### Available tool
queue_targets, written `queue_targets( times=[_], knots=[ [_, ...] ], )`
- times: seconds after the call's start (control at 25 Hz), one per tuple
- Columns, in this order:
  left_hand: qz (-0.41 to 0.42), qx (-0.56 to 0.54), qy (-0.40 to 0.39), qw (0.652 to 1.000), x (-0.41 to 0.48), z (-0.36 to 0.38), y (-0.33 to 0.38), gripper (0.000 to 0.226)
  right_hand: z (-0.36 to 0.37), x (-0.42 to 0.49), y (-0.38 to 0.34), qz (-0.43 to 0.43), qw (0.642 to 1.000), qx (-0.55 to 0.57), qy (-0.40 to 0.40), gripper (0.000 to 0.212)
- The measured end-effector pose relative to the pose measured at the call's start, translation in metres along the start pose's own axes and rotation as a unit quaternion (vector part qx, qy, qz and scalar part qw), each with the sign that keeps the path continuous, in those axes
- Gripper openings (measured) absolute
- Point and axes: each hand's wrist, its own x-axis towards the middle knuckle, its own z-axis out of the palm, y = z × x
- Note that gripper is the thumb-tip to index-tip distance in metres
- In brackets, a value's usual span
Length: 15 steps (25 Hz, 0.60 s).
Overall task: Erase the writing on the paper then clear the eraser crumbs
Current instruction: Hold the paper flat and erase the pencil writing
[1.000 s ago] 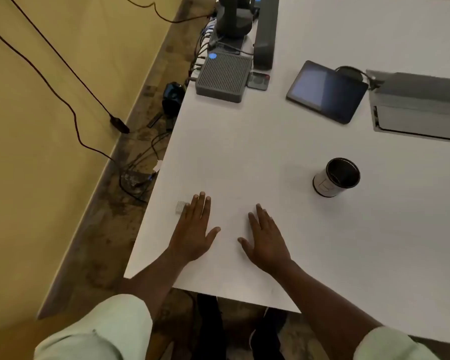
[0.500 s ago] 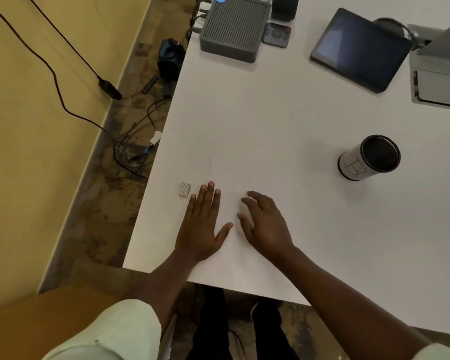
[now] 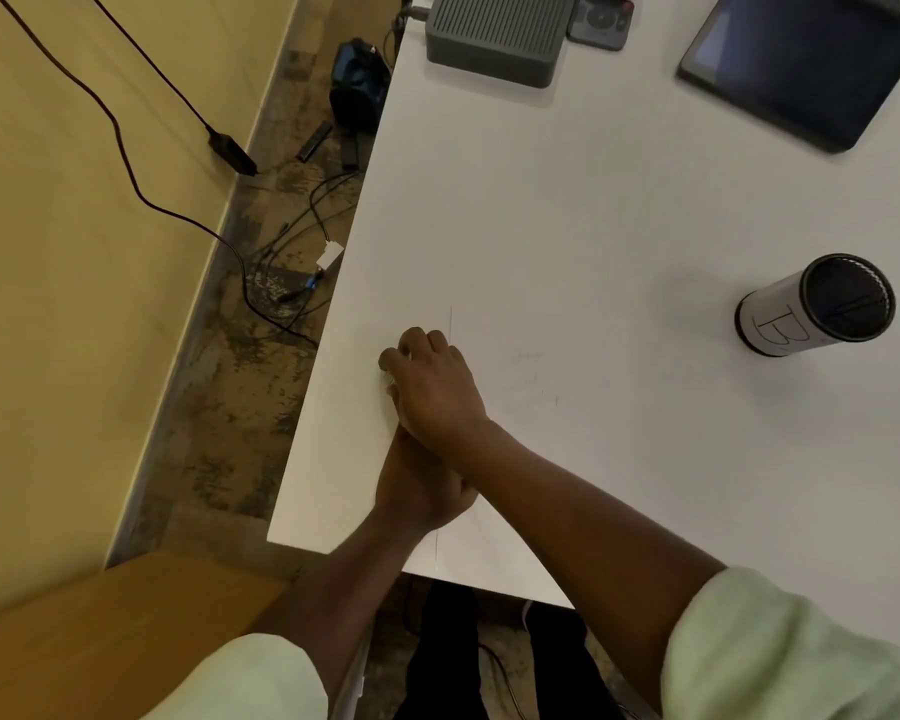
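Note:
A white sheet of paper (image 3: pixel 567 459) lies on the white table (image 3: pixel 541 200) near its front edge, with faint pencil writing (image 3: pixel 531 387) on its upper part. My right hand (image 3: pixel 432 387) reaches across to the left, past the paper's left edge. Its fingers are curled down over the small pale eraser (image 3: pixel 387 377), of which only a sliver shows. My left hand (image 3: pixel 417 491) lies flat at the paper's left edge. It sits under my right wrist, so its fingers are hidden.
A dark cylindrical pen cup (image 3: pixel 811 309) labelled "B" stands to the right. At the back are a grey box (image 3: pixel 494 33), a small dark device (image 3: pixel 601 18) and a tablet (image 3: pixel 801 59). The table's left edge drops to a floor with cables (image 3: pixel 292 272).
My right hand has crossed over my left hand to the left and curled onto the eraser. The left hand stayed flat and slid back a little. The camera has tilted down.

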Motion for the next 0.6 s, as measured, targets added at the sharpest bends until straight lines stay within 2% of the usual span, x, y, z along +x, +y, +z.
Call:
queue_targets(
  times=[0.12,0.24,0.36,0.48,0.6],
  knots=[
    [0.009,-0.009,0.034,0.999,0.001,0.003,0.001,0.067,-0.013,-0.007,0.003,0.008,0.998,0.055,0.042,0.024],
    [-0.016,-0.073,0.01,0.997,0.007,-0.003,0.002,0.079,-0.036,-0.028,0.017,0.116,0.972,0.19,0.076,0.025],
    [-0.013,-0.064,-0.02,0.998,0.009,-0.005,0.002,0.084,-0.058,-0.072,0.05,0.225,0.928,0.264,0.136,0.024],
    [-0.012,-0.067,-0.017,0.998,0.009,-0.006,0.001,0.086,-0.064,-0.117,0.075,0.33,0.891,0.285,0.128,0.021],
    [-0.021,-0.074,-0.006,0.997,0.006,-0.002,0.008,0.091,-0.057,-0.136,0.079,0.372,0.865,0.318,0.108,0.017]
  ],
)
